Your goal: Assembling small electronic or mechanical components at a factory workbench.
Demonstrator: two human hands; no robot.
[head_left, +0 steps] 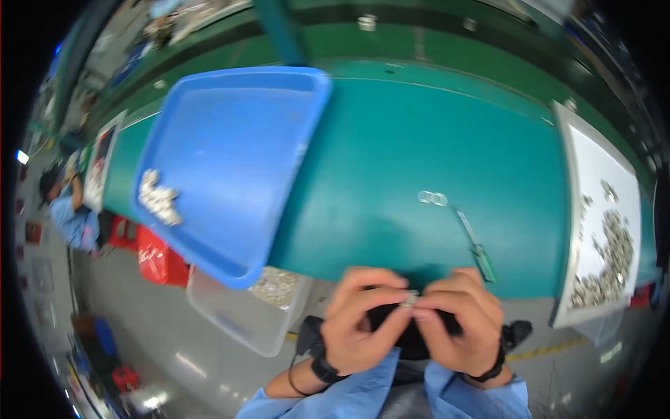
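Observation:
My left hand [363,325] and my right hand [460,325] meet just off the near edge of the green tabletop. Between their pinched fingertips is a small, shiny pale part [410,299]; it is blurred and mostly covered, so its kind cannot be made out. Beyond the right hand lies a screwdriver [483,264] with a green handle, its thin shaft pointing away from me. Two small see-through rings [432,198] lie side by side a little farther off.
A blue tray [230,167] holds a cluster of whitish pieces [159,198] at left. Below it, a translucent bin [237,314] contains many small parts. At right, a white tray [583,174] holds a pile of metallic parts [611,262]. A co-worker [73,213] is at far left.

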